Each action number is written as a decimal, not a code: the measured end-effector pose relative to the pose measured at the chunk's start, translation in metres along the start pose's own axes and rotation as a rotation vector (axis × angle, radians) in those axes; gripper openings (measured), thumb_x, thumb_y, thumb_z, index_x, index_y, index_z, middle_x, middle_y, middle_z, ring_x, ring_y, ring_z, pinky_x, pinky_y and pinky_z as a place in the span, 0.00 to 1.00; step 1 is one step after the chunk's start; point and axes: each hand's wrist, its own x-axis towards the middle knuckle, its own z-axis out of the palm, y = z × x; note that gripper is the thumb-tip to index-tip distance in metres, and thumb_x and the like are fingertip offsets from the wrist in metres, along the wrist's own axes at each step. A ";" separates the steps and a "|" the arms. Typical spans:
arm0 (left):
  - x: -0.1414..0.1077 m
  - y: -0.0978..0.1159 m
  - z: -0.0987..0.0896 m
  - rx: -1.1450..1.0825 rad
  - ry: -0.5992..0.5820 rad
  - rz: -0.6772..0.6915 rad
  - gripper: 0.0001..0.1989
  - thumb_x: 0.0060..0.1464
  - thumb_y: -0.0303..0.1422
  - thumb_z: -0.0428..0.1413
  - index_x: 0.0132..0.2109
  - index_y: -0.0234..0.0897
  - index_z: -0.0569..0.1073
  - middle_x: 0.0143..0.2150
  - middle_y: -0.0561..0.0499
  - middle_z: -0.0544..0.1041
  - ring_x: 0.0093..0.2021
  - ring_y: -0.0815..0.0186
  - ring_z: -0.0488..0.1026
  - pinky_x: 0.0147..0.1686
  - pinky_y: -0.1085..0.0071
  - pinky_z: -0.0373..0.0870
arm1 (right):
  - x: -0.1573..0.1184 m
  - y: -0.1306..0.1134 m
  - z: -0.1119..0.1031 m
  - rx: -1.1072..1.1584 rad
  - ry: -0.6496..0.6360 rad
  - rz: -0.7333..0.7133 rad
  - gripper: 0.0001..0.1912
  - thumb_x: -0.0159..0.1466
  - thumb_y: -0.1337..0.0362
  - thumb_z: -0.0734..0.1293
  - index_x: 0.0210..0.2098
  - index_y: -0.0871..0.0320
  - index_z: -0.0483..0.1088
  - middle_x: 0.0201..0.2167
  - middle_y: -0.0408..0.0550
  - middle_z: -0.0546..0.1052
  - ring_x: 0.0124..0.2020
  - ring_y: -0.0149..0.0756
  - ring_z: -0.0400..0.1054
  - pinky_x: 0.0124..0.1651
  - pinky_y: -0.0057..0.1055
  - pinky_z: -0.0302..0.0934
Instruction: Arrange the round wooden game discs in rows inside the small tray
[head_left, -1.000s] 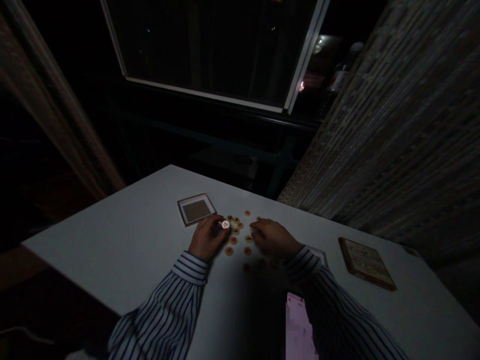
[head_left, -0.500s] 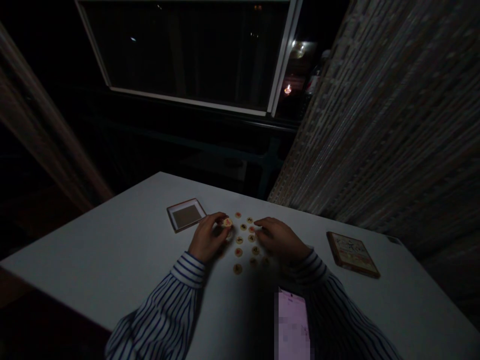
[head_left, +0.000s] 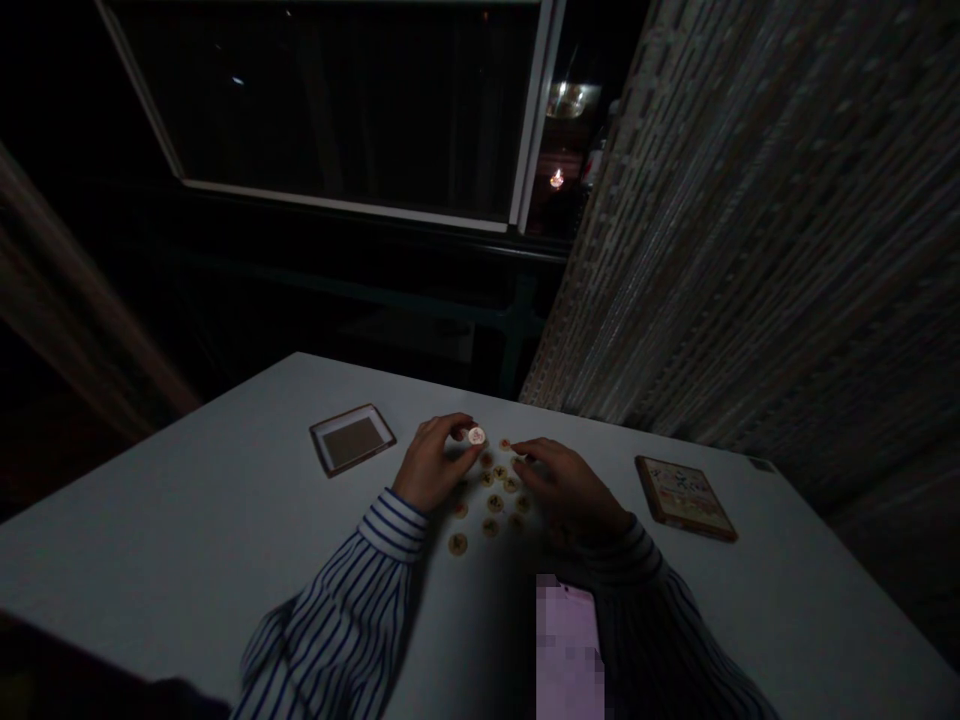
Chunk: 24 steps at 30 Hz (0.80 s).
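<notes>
My left hand (head_left: 436,464) pinches a round game piece with a red mark (head_left: 476,436) between thumb and fingers, held above the white table (head_left: 225,500). Across from it, my right hand (head_left: 568,488) has its index finger stretched out beside a red-marked piece (head_left: 505,444); its thumb is near another piece (head_left: 511,484). Several round pieces lie loosely between and below the hands, among them one with a dark mark (head_left: 495,503) and one nearest me (head_left: 457,544). Some pieces are partly hidden by the hands.
An open shallow box (head_left: 352,440) lies to the left of my left hand. A closed decorated box (head_left: 686,497) is at the right. A phone (head_left: 570,650) lies near me between the forearms. A bead curtain (head_left: 720,220) hangs behind the table at right.
The view has shifted a little. My left hand has moved right with its piece, closer to my right hand. Some pieces between the hands now lie closer together.
</notes>
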 end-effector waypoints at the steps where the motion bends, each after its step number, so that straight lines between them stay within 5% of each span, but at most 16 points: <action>1: 0.002 0.001 0.002 -0.002 -0.003 0.013 0.14 0.48 0.34 0.56 0.44 0.39 0.67 0.39 0.50 0.73 0.38 0.65 0.69 0.42 0.65 0.65 | -0.001 0.000 -0.002 0.000 0.007 0.005 0.15 0.61 0.61 0.59 0.46 0.58 0.68 0.43 0.50 0.73 0.45 0.35 0.66 0.50 0.34 0.57; 24: 0.030 0.039 0.032 -0.036 -0.160 0.113 0.15 0.49 0.36 0.56 0.45 0.39 0.68 0.39 0.51 0.73 0.40 0.65 0.70 0.43 0.65 0.65 | -0.015 0.017 -0.032 0.119 0.196 0.137 0.09 0.60 0.62 0.60 0.35 0.57 0.70 0.32 0.45 0.76 0.35 0.33 0.69 0.38 0.29 0.61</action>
